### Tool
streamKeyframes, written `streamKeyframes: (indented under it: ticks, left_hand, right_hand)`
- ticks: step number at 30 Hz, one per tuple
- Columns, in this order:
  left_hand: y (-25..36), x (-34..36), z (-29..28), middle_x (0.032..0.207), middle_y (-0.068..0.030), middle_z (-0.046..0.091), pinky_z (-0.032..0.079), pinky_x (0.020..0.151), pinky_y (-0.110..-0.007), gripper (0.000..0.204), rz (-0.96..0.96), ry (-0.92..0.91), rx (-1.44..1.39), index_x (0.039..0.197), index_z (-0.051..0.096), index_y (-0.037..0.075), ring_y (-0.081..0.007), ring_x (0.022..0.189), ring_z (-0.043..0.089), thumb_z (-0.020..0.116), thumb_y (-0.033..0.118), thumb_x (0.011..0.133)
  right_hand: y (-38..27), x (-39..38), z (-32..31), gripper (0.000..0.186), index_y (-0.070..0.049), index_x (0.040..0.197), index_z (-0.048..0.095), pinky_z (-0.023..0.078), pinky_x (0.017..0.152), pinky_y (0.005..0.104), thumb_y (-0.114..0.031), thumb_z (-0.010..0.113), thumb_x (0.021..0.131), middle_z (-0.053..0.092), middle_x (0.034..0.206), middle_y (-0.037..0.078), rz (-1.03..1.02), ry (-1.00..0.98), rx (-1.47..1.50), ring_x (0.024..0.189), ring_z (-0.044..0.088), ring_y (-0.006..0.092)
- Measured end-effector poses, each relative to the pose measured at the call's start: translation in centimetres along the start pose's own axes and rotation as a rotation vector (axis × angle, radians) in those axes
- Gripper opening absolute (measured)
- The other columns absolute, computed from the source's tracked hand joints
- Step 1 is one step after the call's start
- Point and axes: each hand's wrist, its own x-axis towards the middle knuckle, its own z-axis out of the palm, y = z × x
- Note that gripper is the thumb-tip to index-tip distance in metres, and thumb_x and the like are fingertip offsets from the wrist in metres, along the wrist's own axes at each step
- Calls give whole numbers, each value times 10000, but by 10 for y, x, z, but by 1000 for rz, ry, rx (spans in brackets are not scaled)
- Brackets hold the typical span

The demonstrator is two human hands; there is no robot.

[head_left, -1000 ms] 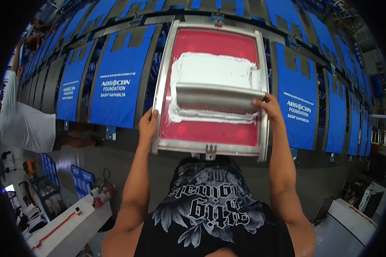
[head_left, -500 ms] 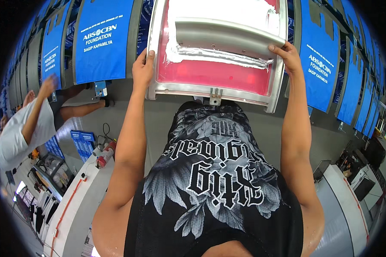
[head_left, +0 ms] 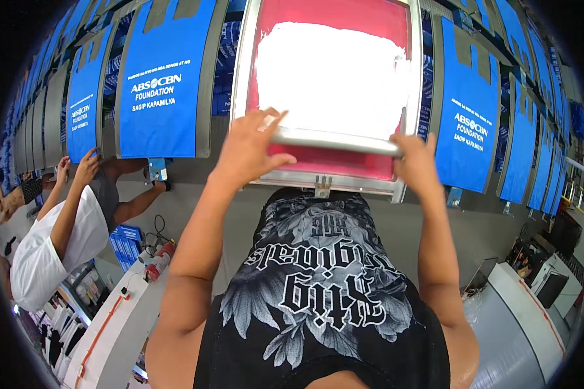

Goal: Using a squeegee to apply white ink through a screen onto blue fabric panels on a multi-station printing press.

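A screen-printing frame (head_left: 240,78) with a metal rim and red mesh lies in front of me, with a broad layer of white ink (head_left: 331,78) on the mesh. A long metal squeegee (head_left: 337,144) lies across its near part, its upper side bordering the ink. My left hand (head_left: 250,146) is spread over the squeegee's left end, thumb and fingers apart and slightly blurred. At the right end, my right hand (head_left: 418,165) holds the squeegee with its thumb side, beside the frame's right rim. A small metal bracket (head_left: 323,186) sits at the frame's near edge.
Blue printed bags (head_left: 159,123) lie on grey boards in rows at both sides. A person in a white shirt (head_left: 61,249) reaches toward a bag at the left. White counters (head_left: 110,324) stand behind me on both sides, with red cord along them.
The squeegee has come toward me across the mesh. My left hand has left the frame's left rim for the squeegee's left end. The person at the left has both hands at a bag.
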Motion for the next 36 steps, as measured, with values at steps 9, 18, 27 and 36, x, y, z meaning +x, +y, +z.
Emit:
streamKeyframes:
  ticks: [9, 18, 27, 36]
  left_hand:
    - [-54, 134, 4, 898, -136, 639, 472, 763, -428, 255, -63, -19, 228, 941, 617, 48, -334, 856, 596, 666, 137, 707]
    - [-22, 10, 32, 848, -76, 575, 414, 737, -395, 402, -51, -41, 140, 924, 592, 72, -272, 829, 536, 699, 13, 541]
    - [-65, 120, 40, 823, -129, 659, 508, 706, -408, 264, -268, -41, 217, 907, 678, 119, -304, 807, 636, 727, 179, 655]
    - [-18, 26, 24, 869, -118, 649, 475, 769, -412, 423, -226, -270, 130, 1002, 670, 111, -318, 818, 602, 689, -3, 595]
  right_hand:
    - [21, 124, -41, 392, -93, 1094, 604, 290, 967, 568, -18, 556, 712, 645, 968, 126, -64, 158, -127, 969, 585, 296]
    - [14, 28, 11, 459, -104, 1014, 585, 250, 1006, 603, 63, 582, 587, 602, 915, 60, -170, 146, 58, 922, 568, 252]
    - [39, 141, -6, 460, -119, 1088, 639, 236, 1044, 531, -38, 616, 635, 661, 945, 124, -79, 86, -186, 944, 604, 275]
    - [5, 35, -7, 512, -128, 1078, 647, 146, 1095, 575, 34, 593, 595, 648, 921, 102, -47, -121, -114, 967, 592, 256]
